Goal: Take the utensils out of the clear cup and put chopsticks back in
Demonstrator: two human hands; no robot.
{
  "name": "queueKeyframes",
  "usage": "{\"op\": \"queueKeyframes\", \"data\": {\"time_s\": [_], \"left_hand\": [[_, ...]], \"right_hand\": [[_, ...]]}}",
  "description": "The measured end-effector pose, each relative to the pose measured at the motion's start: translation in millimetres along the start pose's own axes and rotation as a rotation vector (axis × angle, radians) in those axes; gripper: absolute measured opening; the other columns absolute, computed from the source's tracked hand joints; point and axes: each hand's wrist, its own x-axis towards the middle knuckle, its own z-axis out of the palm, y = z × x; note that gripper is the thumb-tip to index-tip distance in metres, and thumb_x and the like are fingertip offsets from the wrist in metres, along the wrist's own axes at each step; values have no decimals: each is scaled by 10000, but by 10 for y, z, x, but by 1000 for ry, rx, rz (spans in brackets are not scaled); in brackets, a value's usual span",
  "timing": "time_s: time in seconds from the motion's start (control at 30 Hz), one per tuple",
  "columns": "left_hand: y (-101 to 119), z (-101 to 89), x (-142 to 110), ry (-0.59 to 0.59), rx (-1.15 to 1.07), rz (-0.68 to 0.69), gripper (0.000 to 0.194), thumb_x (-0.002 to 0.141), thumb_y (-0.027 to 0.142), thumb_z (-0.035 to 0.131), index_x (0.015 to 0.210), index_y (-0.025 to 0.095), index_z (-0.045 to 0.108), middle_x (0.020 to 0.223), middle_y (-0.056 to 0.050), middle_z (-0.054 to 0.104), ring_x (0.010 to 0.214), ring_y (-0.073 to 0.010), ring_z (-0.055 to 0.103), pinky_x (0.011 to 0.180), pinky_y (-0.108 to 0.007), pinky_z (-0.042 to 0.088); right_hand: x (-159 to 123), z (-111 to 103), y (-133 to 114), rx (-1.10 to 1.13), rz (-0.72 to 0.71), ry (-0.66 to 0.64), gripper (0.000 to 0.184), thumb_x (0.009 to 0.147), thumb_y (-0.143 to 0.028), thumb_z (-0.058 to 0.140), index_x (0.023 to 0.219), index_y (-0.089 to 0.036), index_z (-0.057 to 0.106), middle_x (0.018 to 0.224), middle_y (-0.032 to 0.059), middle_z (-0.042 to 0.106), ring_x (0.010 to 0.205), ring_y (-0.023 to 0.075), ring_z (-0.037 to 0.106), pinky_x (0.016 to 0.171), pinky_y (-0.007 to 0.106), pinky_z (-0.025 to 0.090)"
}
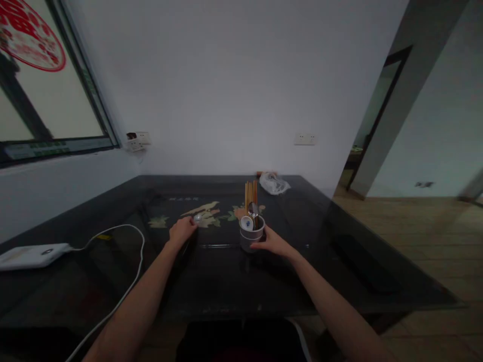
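A light grey cup stands upright on the dark table, holding several wooden chopsticks, a metal spoon and a white piece with a blue mark at its rim. My right hand grips the cup from the right, thumb across its front and the other fingers mostly hidden behind it. To the left of the cup, my left hand is closed low over the table. At its fingertips shows a small shiny rounded thing, too small to name, over the printed flower pattern.
A crumpled clear plastic bag lies at the table's back edge. On the left, a white device trails a white cable beside my left forearm. A dark flat object rests on the right side of the table.
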Motion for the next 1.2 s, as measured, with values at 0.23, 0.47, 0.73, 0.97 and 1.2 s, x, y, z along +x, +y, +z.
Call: {"op": "queueKeyframes", "data": {"time_s": [0.23,0.47,0.73,0.97,1.2], "left_hand": [[88,-100,-41,130,-116,96,277,814,451,477,863,222,626,905,-60,691,828,-224,634,676,-280,450],[567,-111,-238,133,-641,407,273,834,412,460,787,169,575,710,-33,635,676,-164,599,647,-253,456],[1420,-366,-465,-12,-957,591,282,797,379,552,976,166,603,994,-74,661,914,-184,615,836,-289,470],[1689,-270,-447,-226,-1296,506,381,734,271,609,1089,139,571,1161,-118,633,1034,-212,607,896,-331,469],[1696,-156,-496,-323,-1361,477,360,721,274,609,1052,132,599,1086,-110,671,934,-212,643,799,-304,505]], "right_hand": [[-6,2,-23,-38,-7,17,877,538,-270,834,1307,-188,421,1294,108,538,1197,251,500,1063,428,332],[-19,26,-47,12,11,12,826,532,-272,836,1263,-194,460,1254,103,564,1171,255,524,1050,436,350],[-3,36,-40,-4,-32,24,881,510,-256,844,1288,-188,434,1290,110,540,1213,259,487,1067,436,321],[0,23,-24,-20,-84,7,914,527,-274,841,1325,-191,404,1334,110,503,1236,257,465,1077,428,302],[-19,13,-79,-94,-76,24,916,527,-282,841,1328,-188,405,1331,111,507,1240,266,458,1087,439,282]]}}
